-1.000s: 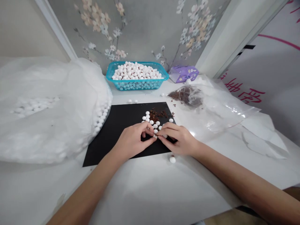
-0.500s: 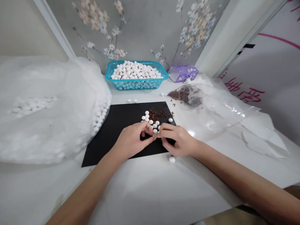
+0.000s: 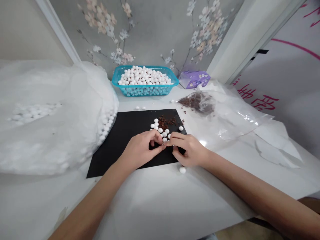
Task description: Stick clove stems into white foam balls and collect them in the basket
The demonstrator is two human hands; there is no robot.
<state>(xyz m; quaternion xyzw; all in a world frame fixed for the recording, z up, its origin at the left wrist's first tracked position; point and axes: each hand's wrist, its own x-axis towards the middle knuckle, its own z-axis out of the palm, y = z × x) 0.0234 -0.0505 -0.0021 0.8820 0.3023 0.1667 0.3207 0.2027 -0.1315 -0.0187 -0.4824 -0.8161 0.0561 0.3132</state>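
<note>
My left hand (image 3: 140,148) and my right hand (image 3: 190,150) meet fingertip to fingertip over the black mat (image 3: 110,143). Both are closed in a pinch around a tiny pale thing, mostly covered by the fingers; I cannot make out what it is. Just beyond the fingertips lies a cluster of small white balls (image 3: 160,130). Behind them is a loose heap of thin reddish-brown bits (image 3: 163,122). One single white ball (image 3: 181,128) rests near the mat's right edge, and another white ball (image 3: 182,170) sits on the table below my right hand.
A blue plastic basket (image 3: 145,86) full of white balls with brown specks stands at the back. A large translucent bag (image 3: 55,133) of white balls fills the left. Right of the mat lies a clear bag (image 3: 197,101) of brown bits, with a purple packet (image 3: 195,79) behind it.
The view has shifted very slightly. Both hands stay pinched together at the same spot, with only a tiny movement of the fingertips.
</note>
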